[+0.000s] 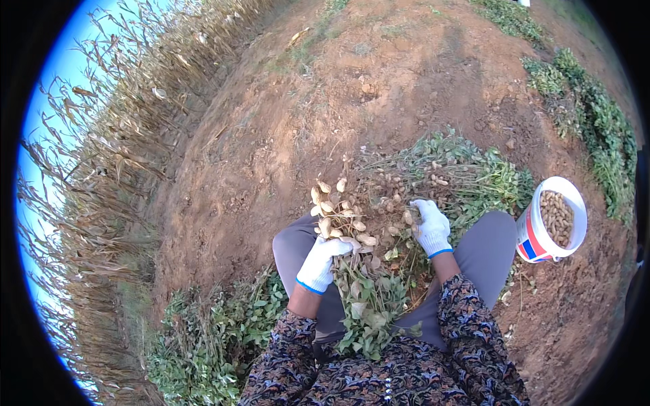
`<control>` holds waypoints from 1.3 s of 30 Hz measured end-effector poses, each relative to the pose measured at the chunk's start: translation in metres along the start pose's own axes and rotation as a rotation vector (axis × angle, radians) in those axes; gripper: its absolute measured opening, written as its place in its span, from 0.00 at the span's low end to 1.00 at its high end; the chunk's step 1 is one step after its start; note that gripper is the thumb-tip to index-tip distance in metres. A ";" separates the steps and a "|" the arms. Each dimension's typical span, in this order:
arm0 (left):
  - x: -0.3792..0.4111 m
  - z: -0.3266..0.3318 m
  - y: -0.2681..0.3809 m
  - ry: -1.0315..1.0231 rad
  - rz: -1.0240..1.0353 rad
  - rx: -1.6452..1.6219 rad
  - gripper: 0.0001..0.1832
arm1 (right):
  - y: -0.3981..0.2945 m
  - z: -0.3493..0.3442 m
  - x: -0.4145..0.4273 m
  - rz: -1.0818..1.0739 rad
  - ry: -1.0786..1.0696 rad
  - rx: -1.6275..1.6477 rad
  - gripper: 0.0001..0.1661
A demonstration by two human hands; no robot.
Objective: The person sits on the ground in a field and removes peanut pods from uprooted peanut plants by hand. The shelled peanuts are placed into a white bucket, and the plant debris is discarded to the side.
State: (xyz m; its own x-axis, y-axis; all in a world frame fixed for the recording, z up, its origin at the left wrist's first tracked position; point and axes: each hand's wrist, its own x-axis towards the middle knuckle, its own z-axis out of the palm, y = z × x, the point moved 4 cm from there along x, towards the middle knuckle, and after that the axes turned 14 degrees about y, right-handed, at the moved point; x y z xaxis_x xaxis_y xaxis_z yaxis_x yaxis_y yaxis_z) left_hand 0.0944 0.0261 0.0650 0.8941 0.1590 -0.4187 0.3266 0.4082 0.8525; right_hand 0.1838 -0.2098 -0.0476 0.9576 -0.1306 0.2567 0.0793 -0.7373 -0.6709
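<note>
My left hand (322,259), in a white knit glove with a blue cuff, grips an uprooted peanut plant (373,299) by its stems. Its cluster of pale pods (330,207) stands up beyond my fist, while the leaves hang down between my knees. In a matching glove, my right hand (432,226) is to the right of that cluster, fingers curled beside a peanut pod (408,217). Whether the fingers close on this pod is not clear. Just beyond both hands lies a heap of pulled peanut plants (457,170), roots and pods towards the left.
A white bucket (579,203) partly filled with picked peanuts (556,218) stands outside my right knee. More cut plants (218,335) lie at lower left. A row of green plants (602,132) runs along the right. Dry corn stalks (117,142) border the bare reddish soil (244,177).
</note>
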 end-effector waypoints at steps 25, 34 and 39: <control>-0.003 -0.016 -0.006 0.053 0.056 0.059 0.24 | 0.049 0.021 0.009 0.170 -0.066 -0.130 0.30; -0.012 -0.014 -0.002 0.088 0.052 0.005 0.20 | 0.051 0.010 0.015 0.343 -0.044 -0.150 0.27; -0.021 -0.011 -0.004 0.203 0.025 -0.141 0.20 | 0.052 -0.001 0.023 0.474 -0.053 -0.125 0.26</control>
State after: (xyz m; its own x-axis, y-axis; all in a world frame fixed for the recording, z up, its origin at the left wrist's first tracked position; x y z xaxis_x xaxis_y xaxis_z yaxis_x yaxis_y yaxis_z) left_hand 0.0711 0.0306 0.0667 0.8167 0.3423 -0.4645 0.2464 0.5210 0.8172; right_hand 0.2096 -0.2516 -0.0764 0.8933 -0.4395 -0.0941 -0.3991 -0.6794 -0.6158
